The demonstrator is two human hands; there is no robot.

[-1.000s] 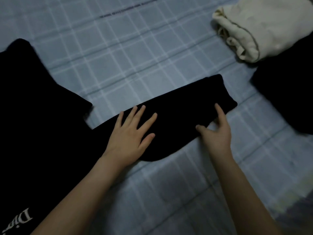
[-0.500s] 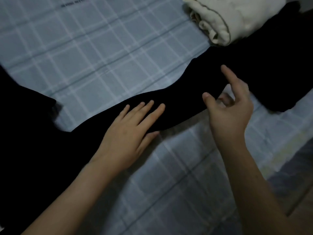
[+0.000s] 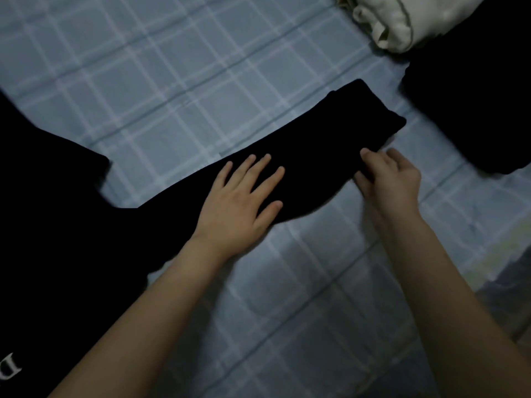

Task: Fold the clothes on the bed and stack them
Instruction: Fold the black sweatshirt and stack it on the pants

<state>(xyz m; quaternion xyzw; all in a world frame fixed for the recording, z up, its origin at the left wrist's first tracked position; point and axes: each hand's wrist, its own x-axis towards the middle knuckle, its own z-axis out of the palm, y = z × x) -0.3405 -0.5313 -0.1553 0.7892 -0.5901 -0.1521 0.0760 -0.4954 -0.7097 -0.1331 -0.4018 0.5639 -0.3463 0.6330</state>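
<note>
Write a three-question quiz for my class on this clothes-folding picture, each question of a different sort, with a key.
1. True or false: the left hand lies flat, fingers straight, on the black sleeve.
2. Fill in: the folded cream garment lies at the view's top ____.
3. Choose: the right hand pinches A) the black sleeve's near edge; B) the cream garment; C) nothing.

Key: 1 true; 2 right; 3 A.

Bedroom at home: checked bedsheet [image 3: 184, 81], folded clothes [image 3: 402, 21]
</note>
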